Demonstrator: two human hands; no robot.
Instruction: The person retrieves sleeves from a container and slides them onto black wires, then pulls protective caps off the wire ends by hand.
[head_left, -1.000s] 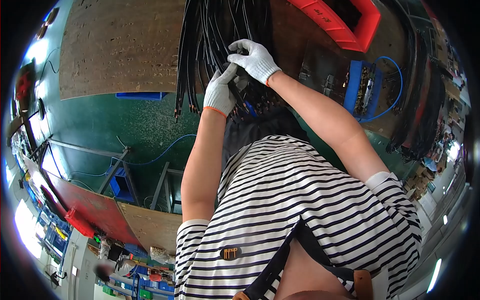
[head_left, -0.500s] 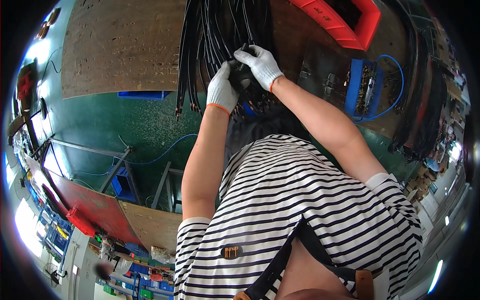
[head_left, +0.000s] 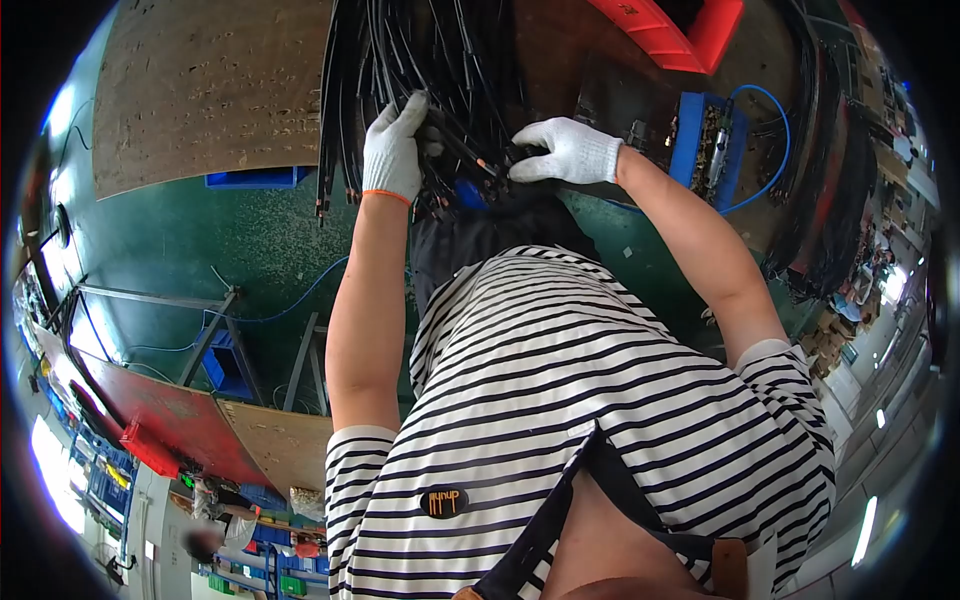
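A thick bundle of black cables (head_left: pixel 385 50) hangs over the near edge of the brown work table, with bare copper-coloured tips at the lower ends. My left hand (head_left: pixel 393 155), in a white knitted glove with an orange cuff, is closed around some of the cables at the bundle's left side; part of its fingers is hidden behind them. On the other side, my right hand (head_left: pixel 572 150), also gloved in white, has thumb and fingers apart beside the cable ends. Dark cable ends show in the gap between its fingers.
A red plastic bin (head_left: pixel 672 35) stands at the far right of the table (head_left: pixel 200 90). Nearer is a blue tray (head_left: pixel 688 150) of small metal pieces with a tool and blue hose. More black cables (head_left: pixel 830 200) hang at right. Another person (head_left: pixel 215 515) is at lower left.
My hands were close together over the bundle and have separated. The right hand has moved down and away from the left, its fingers spreading. The whole view has shifted slightly left.
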